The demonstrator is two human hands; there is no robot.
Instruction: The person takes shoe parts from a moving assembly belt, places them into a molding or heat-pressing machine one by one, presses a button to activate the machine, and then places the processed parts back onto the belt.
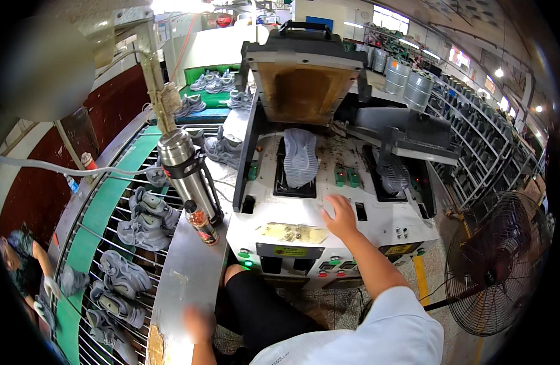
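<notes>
My right hand (341, 216) hovers over the front of a white pressing machine (274, 216), its fingers apart with nothing seen in them. Just beyond it, a grey shoe (300, 157) lies in a dark recess, heavily ribbed side up. Above that shoe a hinged press lid (304, 91) with a brown, worn pad stands raised. A second grey shoe (394, 173) sits in the right-hand recess, partly covered by a black clamp arm (414, 137). My left hand (198, 323) is low over the metal side ledge (186, 274), its fingers smeared by motion.
A steel thermos (186, 173) and a bottle with a red-orange filling (201, 224) stand on the ledge. Left of them runs a roller conveyor with several grey shoes (125, 274). A floor fan (490, 267) stands right, before shoe racks (474, 134). Another person (27, 261) works far left.
</notes>
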